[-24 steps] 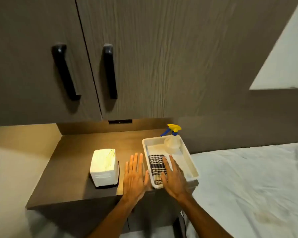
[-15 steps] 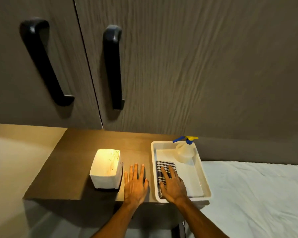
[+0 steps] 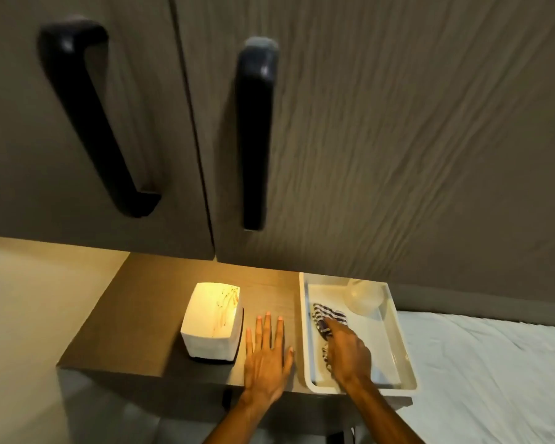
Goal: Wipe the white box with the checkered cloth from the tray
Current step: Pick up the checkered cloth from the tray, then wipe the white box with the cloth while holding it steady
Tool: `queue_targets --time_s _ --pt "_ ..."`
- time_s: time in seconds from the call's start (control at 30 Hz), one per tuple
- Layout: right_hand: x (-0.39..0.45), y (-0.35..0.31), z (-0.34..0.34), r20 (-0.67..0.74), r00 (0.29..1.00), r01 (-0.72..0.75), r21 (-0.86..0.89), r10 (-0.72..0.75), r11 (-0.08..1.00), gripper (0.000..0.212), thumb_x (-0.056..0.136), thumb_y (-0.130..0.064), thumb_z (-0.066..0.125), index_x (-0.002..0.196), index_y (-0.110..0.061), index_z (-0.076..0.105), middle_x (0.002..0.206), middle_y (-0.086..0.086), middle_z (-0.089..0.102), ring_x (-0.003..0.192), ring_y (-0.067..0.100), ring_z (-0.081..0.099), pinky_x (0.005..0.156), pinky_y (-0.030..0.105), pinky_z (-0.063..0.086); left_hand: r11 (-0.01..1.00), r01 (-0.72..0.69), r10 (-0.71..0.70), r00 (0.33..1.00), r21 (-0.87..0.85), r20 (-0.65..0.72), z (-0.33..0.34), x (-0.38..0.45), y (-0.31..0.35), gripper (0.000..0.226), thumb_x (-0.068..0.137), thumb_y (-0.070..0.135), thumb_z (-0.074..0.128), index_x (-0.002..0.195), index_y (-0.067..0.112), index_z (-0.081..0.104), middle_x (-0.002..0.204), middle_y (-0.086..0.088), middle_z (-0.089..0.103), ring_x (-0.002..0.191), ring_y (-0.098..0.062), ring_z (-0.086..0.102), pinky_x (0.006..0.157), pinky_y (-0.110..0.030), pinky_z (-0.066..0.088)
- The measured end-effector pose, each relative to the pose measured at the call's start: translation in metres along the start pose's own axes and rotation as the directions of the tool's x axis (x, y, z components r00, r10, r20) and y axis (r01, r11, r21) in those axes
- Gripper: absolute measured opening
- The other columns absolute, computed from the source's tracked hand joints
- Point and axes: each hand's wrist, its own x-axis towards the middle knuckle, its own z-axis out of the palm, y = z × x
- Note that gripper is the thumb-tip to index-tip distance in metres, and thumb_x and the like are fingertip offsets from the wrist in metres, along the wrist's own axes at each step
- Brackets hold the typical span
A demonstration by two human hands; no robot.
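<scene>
A white box (image 3: pixel 210 318) with brown smears on its top stands on the brown bedside table (image 3: pixel 135 318), under warm light. My left hand (image 3: pixel 268 357) lies flat on the table just right of the box, fingers spread, holding nothing. A white tray (image 3: pixel 394 344) sits at the table's right end. In the tray lies the dark-and-white checkered cloth (image 3: pixel 327 315), bunched up. My right hand (image 3: pixel 348 354) is inside the tray with its fingers curled around the cloth; part of the cloth is hidden under the hand.
A clear spray bottle (image 3: pixel 364 296) stands in the tray's far end, its head cut off by the cabinet edge. Dark cabinet doors with black handles (image 3: pixel 253 136) hang close overhead. A white bed (image 3: pixel 494 373) lies right of the table.
My right hand went from lying flat on the cloth to curling around it, and the cloth has bunched up. The camera has come closer and tilted down. My left hand stays flat.
</scene>
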Motion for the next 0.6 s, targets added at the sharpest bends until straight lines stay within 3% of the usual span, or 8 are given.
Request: queue_targets --time_s 0.07,0.1,0.17,0.23,0.3,0.37,0.47,0.6 --pt "-0.004 -0.01 -0.005 -0.083 0.991 -0.096 0.112 0.106 0.989 0.048 0.089 -0.067 0.053 0.125 -0.037 0.058 0.112 -0.005 0.075 0.094 0.02 0.075 0.096 0.05 0.059 0.989 -0.089 0.08 0.994 -0.122 -0.077 -0.014 -0.004 0.008 0.07 0.103 0.055 0.02 0.159 0.025 -0.007 0.167 -0.003 -0.016 0.157 -0.025 -0.007 0.129 -0.049 -0.002" --pt "-0.008 -0.019 -0.011 -0.122 0.99 -0.056 0.082 0.066 0.995 0.052 0.09 -0.065 0.048 0.131 -0.034 0.057 0.117 -0.003 0.075 0.099 0.021 0.075 0.098 0.051 0.059 0.96 -0.182 0.147 0.975 -0.213 -0.169 -0.025 -0.007 0.011 0.068 0.104 0.053 0.028 0.16 0.026 -0.001 0.17 -0.001 -0.005 0.158 -0.021 -0.004 0.129 -0.047 0.003" --pt "-0.011 -0.033 -0.013 -0.185 0.983 0.02 0.045 -0.011 0.999 0.053 0.095 -0.056 0.047 0.139 -0.028 0.054 0.125 0.001 0.073 0.105 0.024 0.074 0.098 0.051 0.059 0.914 -0.347 0.251 0.891 -0.209 -0.378 -0.056 -0.011 0.008 0.064 0.104 0.049 0.036 0.16 0.029 0.011 0.17 0.001 0.018 0.157 -0.016 0.009 0.129 -0.046 0.013" --pt "-0.02 -0.06 -0.013 -0.207 0.975 0.112 0.121 -0.085 0.986 0.048 0.099 -0.046 0.053 0.143 -0.026 0.054 0.129 0.002 0.072 0.109 0.024 0.073 0.097 0.049 0.057 0.911 -0.383 0.258 0.817 -0.151 -0.516 -0.09 -0.01 -0.008 0.062 0.103 0.047 0.038 0.159 0.03 0.018 0.167 0.001 0.029 0.156 -0.015 0.018 0.128 -0.042 0.017" --pt "-0.029 -0.087 -0.005 -0.218 0.96 0.207 0.122 -0.177 0.971 0.047 0.102 -0.039 0.056 0.146 -0.025 0.051 0.135 0.001 0.069 0.116 0.025 0.07 0.101 0.046 0.054 0.942 -0.308 0.174 0.79 -0.135 -0.588 -0.12 -0.003 -0.036 0.06 0.103 0.044 0.039 0.159 0.029 0.021 0.165 -0.002 0.032 0.156 -0.018 0.017 0.127 -0.039 0.018" --pt "-0.041 -0.115 0.008 -0.18 0.948 0.289 0.155 -0.261 0.945 0.049 0.102 -0.039 0.055 0.15 -0.027 0.048 0.139 -0.001 0.066 0.12 0.022 0.068 0.103 0.042 0.053 0.977 -0.182 0.094 0.835 -0.112 -0.543 -0.142 0.005 -0.074 0.062 0.102 0.045 0.037 0.158 0.024 0.024 0.165 -0.009 0.032 0.155 -0.023 0.019 0.126 -0.046 0.021" --pt "-0.062 -0.147 0.033 -0.152 0.907 0.413 0.135 -0.393 0.9 0.051 0.1 -0.042 0.055 0.149 -0.031 0.048 0.139 -0.007 0.066 0.117 0.013 0.068 0.098 0.024 0.052 0.998 -0.013 -0.008 0.946 -0.062 -0.325 -0.15 0.017 -0.128 0.069 0.1 0.052 0.029 0.159 0.018 0.02 0.168 -0.01 0.021 0.156 -0.03 0.016 0.128 -0.051 0.013" --pt "-0.083 -0.173 0.065 -0.083 0.881 0.473 0.129 -0.465 0.872 0.049 0.099 -0.052 0.049 0.146 -0.036 0.047 0.137 -0.013 0.066 0.118 0.005 0.065 0.091 0.004 0.045 0.996 -0.074 0.08 0.984 0.04 -0.162 -0.136 0.024 -0.161 0.065 0.105 0.049 0.025 0.16 0.018 0.012 0.169 -0.006 0.013 0.157 -0.029 0.011 0.127 -0.049 0.007"
